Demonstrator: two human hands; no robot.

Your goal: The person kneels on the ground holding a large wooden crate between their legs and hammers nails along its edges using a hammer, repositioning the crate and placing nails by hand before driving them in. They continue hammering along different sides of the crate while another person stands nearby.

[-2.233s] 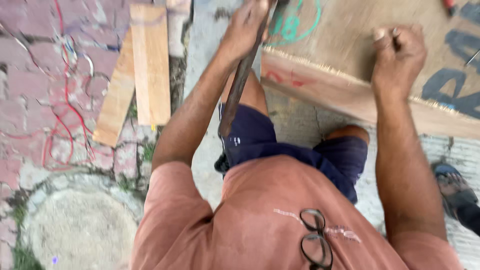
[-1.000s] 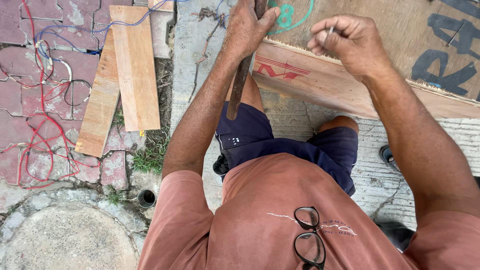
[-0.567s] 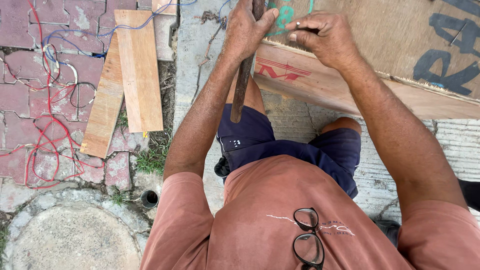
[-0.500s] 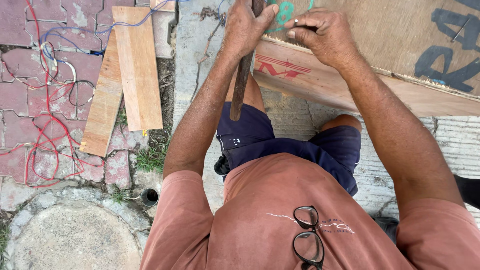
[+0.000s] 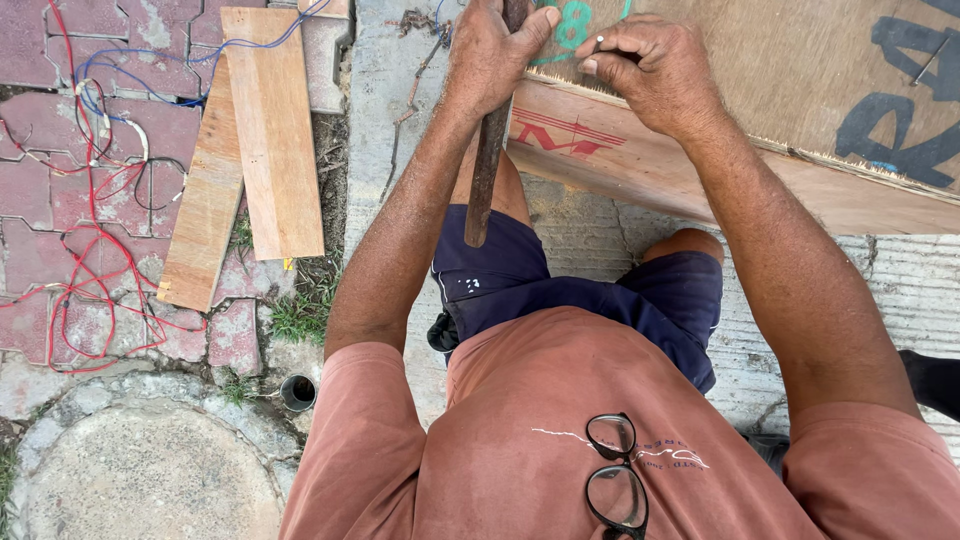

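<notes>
Nail (image 5: 600, 43) pinched upright in right hand (image 5: 650, 75) on plywood sheet (image 5: 800, 90); left hand (image 5: 490, 50), at nine o'clock, fisted round hammer handle (image 5: 487, 160). Tap lightly first, fingers low.

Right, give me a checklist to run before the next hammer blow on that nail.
1. Left hand gripping the dark handle: ok.
2. Right hand pinching the nail at the plywood board: ok.
3. Fingertips away from the nail head: not ok, right beside it.
4. Tool head visible: cannot tell, out of frame.
5. Nail upright: cannot tell.
6. Loose second nail lying apart on the board: ok.
</notes>
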